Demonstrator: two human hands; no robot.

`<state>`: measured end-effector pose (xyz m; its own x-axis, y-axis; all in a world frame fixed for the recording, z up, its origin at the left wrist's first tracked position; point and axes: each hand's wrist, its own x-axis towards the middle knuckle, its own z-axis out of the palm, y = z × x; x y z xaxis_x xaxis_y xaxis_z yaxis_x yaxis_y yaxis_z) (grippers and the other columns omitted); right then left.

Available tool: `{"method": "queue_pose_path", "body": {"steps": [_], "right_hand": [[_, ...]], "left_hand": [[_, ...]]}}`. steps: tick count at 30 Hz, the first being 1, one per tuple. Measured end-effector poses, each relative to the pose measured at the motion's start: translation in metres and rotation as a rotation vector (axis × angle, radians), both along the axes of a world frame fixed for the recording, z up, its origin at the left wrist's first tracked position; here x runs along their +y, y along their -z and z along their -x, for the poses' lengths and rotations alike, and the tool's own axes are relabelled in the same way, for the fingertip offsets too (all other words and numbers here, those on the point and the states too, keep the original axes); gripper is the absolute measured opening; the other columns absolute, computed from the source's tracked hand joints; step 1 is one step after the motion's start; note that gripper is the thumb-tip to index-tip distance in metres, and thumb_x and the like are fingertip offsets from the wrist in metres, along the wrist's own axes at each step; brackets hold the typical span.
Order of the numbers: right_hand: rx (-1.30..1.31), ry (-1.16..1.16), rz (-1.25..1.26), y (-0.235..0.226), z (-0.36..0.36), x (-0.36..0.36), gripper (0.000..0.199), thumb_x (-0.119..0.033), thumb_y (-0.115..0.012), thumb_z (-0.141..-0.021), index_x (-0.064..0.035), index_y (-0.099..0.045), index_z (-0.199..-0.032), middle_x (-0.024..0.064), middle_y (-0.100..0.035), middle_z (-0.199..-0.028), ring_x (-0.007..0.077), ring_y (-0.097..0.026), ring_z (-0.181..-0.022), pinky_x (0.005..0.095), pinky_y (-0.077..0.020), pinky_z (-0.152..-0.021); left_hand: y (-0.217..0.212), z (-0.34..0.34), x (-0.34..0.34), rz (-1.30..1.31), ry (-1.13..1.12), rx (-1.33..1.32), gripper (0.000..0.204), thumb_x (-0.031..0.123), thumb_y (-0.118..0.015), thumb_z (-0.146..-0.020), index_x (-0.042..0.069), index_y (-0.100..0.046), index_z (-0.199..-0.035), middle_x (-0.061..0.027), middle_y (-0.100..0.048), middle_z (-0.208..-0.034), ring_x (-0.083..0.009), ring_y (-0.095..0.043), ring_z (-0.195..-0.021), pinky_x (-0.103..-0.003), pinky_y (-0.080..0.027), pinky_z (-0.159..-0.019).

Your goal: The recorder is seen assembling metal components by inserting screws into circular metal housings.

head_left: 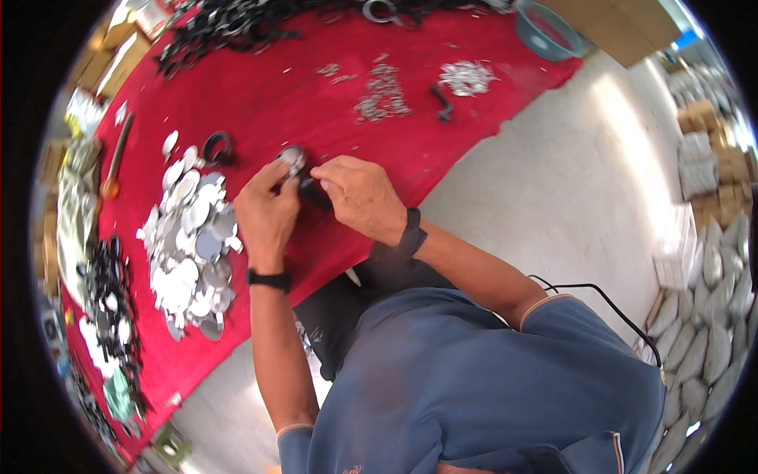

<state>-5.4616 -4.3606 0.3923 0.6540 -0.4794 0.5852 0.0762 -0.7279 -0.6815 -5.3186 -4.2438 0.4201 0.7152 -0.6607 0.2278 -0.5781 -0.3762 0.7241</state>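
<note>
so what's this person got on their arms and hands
Both hands are bare, with no gloves. The left hand has a black band round its wrist, and the right hand has a black wristband that looks like a watch strap. The blue short sleeves end above the elbows in a pale, orange-lined cuff. A thin black cable runs past the right upper arm.

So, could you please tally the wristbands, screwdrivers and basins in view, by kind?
Black wristbands, left wrist and right wrist: 2
Screwdriver with orange handle, at the red cloth's left edge: 1
Blue-green basin, top right: 1
Total: 4
</note>
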Motion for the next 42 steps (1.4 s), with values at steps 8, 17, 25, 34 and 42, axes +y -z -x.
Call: {"method": "queue_pose_path", "body": {"steps": [8,17,25,34,42], "right_hand": [[0.183,0.621,-0.054,0.006,0.104,-0.154,0.021,-0.017,-0.073,-0.09,-0.0052,-0.08,-0.106,0.0168,-0.078,-0.102,0.0347,-0.075,-0.092,0.0452,-0.0595,-0.085],[0.479,0.721,0.114,0.015,0.146,-0.349,0.028,-0.025,-0.075,-0.086,-0.0131,-0.083,-0.11,0.0168,-0.079,-0.108,0.038,-0.075,-0.104,0.0471,-0.0586,-0.096],[0.723,0.625,0.094,0.015,0.122,-0.383,0.026,-0.026,-0.077,-0.089,-0.0129,-0.082,-0.11,0.0142,-0.08,-0.108,0.0353,-0.075,-0.104,0.0458,-0.0588,-0.095],[0.955,0.47,0.534,0.027,0.127,-0.424,0.026,-0.022,-0.063,-0.094,0.0003,-0.073,-0.102,0.0279,-0.075,-0.104,0.0452,-0.073,-0.102,0.0545,-0.059,-0.09],[0.245,0.119,-0.498,-0.031,0.063,-0.221,0.026,-0.016,-0.067,-0.103,-0.0069,-0.074,-0.126,0.003,-0.074,-0.095,0.0094,-0.069,-0.08,0.0238,-0.0534,-0.067]], "left_hand": [[0.012,0.0,-0.006,0.09,0.002,0.168,0.031,0.004,-0.075,-0.09,-0.003,-0.078,-0.12,-0.0191,-0.078,-0.124,-0.029,-0.075,-0.116,-0.036,-0.054,-0.106],[0.016,0.0,-0.006,0.081,-0.035,0.156,0.031,0.002,-0.074,-0.091,-0.004,-0.077,-0.121,-0.0207,-0.077,-0.127,-0.0292,-0.074,-0.119,-0.036,-0.053,-0.108],[0.011,-0.004,-0.003,0.024,0.002,0.179,0.031,0.004,-0.075,-0.092,-0.002,-0.077,-0.122,-0.0195,-0.076,-0.128,-0.0293,-0.073,-0.122,-0.035,-0.053,-0.107],[-0.004,0.003,-0.01,-0.029,0.044,0.115,0.032,0.01,-0.075,-0.091,0.002,-0.078,-0.122,-0.018,-0.077,-0.127,-0.0295,-0.076,-0.116,-0.034,-0.056,-0.101],[-0.005,0.002,-0.005,-0.002,-0.018,0.059,0.032,0.01,-0.075,-0.088,0.005,-0.08,-0.119,-0.0151,-0.08,-0.114,-0.0275,-0.079,-0.092,-0.036,-0.059,-0.087]]}}
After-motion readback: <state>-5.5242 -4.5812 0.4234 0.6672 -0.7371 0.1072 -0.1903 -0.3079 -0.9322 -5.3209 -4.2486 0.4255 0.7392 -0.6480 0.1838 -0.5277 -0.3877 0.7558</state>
